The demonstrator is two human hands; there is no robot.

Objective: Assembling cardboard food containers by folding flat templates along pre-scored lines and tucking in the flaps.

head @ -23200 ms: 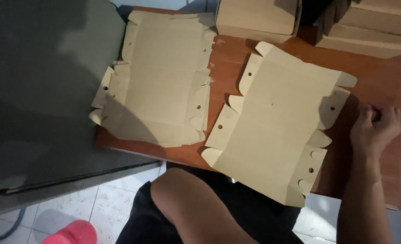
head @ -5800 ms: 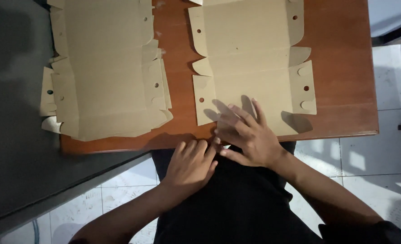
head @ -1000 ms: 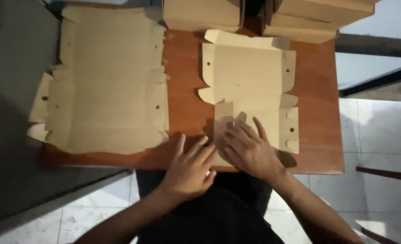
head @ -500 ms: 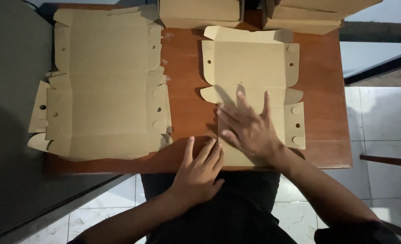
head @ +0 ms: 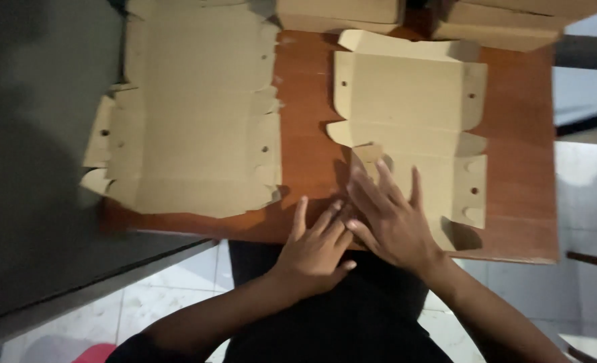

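Hands [head: 359,232] press cardboard blank [head: 409,128] beside flat stack [head: 191,128].

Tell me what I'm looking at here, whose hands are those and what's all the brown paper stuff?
You are seeing through a camera worn on a person's head, looking down at their own two bare hands. They stand at a reddish-brown wooden table. The right hand lies flat, fingers spread, pressing on a flat cardboard box blank, a cut-out sheet with flaps and small round holes. The left hand rests flat beside it at the table's near edge. Neither hand grips anything. To the left lies a stack of unfolded box blanks. At the far edge sit folded cardboard boxes. A dark grey surface adjoins the table's left side.
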